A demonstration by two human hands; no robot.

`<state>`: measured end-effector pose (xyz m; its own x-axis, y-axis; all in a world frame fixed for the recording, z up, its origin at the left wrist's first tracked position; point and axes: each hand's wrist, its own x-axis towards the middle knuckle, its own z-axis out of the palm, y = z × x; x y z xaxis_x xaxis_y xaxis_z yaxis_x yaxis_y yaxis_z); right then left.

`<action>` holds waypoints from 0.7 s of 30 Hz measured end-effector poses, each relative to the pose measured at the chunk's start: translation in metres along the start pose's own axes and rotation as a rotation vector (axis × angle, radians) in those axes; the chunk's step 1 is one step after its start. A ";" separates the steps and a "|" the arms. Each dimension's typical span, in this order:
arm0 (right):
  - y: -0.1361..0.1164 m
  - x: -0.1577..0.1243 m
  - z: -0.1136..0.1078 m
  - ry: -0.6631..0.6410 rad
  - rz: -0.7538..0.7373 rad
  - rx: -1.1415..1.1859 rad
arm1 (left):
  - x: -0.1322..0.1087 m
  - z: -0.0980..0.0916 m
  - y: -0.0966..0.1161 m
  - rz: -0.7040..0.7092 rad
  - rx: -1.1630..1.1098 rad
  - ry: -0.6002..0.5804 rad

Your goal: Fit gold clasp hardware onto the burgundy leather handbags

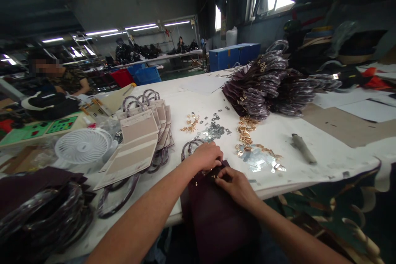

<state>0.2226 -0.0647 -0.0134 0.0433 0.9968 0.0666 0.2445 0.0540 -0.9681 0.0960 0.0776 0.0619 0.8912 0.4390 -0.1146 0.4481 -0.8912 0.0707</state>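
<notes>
A dark maroon bag panel point(219, 218) hangs over the table's front edge, with a plastic-wrapped handle point(189, 147) standing up behind it. My left hand point(208, 156) is closed over the panel's upper edge, its fingertips partly hidden. Close on its right, the thumb and forefinger of my right hand point(237, 185) pinch a small gold metal fitting point(214, 176) against the panel. Loose gold fittings point(246, 132) and a heap of small silver plates point(213, 131) lie just beyond my hands. More flat silver pieces point(258, 159) are spread to the right.
Beige-lined bag panels point(139, 132) with wrapped handles stack at left, beside a white fan point(83, 145). Dark wrapped handles pile up at front left point(46, 210) and back right point(262, 80). A grey wrapped stick point(303, 148) lies right. Another person point(72, 78) sits at far left.
</notes>
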 end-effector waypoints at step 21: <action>0.016 -0.004 0.018 0.181 -0.398 -0.111 | -0.009 -0.026 0.048 -0.291 -0.395 0.021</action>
<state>0.2091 -0.0672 -0.0334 0.0909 0.8731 0.4790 0.3780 0.4148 -0.8277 0.1109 0.0335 0.0919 0.7243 0.6693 -0.1654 0.6677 -0.6212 0.4101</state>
